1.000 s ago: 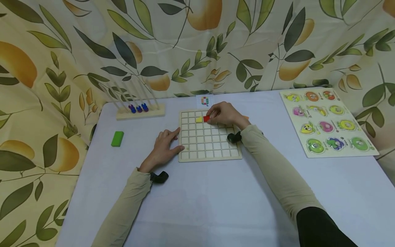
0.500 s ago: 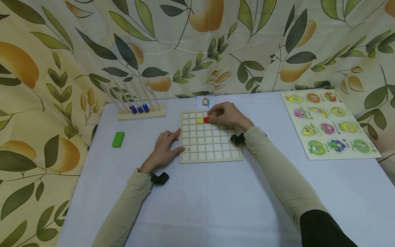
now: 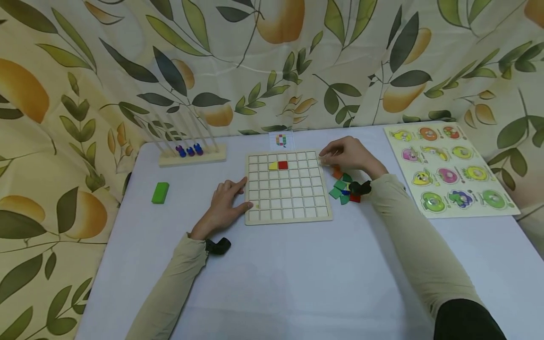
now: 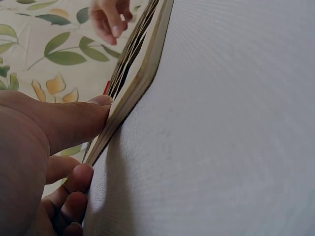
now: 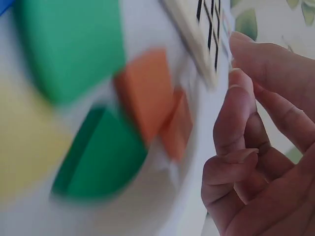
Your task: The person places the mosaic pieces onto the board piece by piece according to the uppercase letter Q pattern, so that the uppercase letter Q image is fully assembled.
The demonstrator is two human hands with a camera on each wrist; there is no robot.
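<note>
My left hand (image 3: 225,205) rests against the left edge of a pale wooden grid board (image 3: 287,214), thumb and forefinger spread along it. In the left wrist view the thumb (image 4: 74,118) touches the board's edge. A yellow tile (image 3: 273,165) and a red tile (image 3: 283,165) lie side by side in the grid's second row. My right hand (image 3: 348,153) hovers by the board's upper right corner with loosely bent fingers and nothing visible in them. Below it lies a pile with green pieces (image 3: 339,184) and an orange piece (image 5: 147,93); the forearm partly hides the pile.
A small pattern card (image 3: 281,140) lies behind the board. At the left are a peg stand (image 3: 193,157) with purple-blue beads and a green block (image 3: 160,193). A fruit puzzle board (image 3: 448,169) lies at the right. Patterned cloth hangs behind the table.
My right hand has let go of the red tile and moved right, off the board. This uncovers the grid's right side and the loose pieces. The left hand has stayed in place.
</note>
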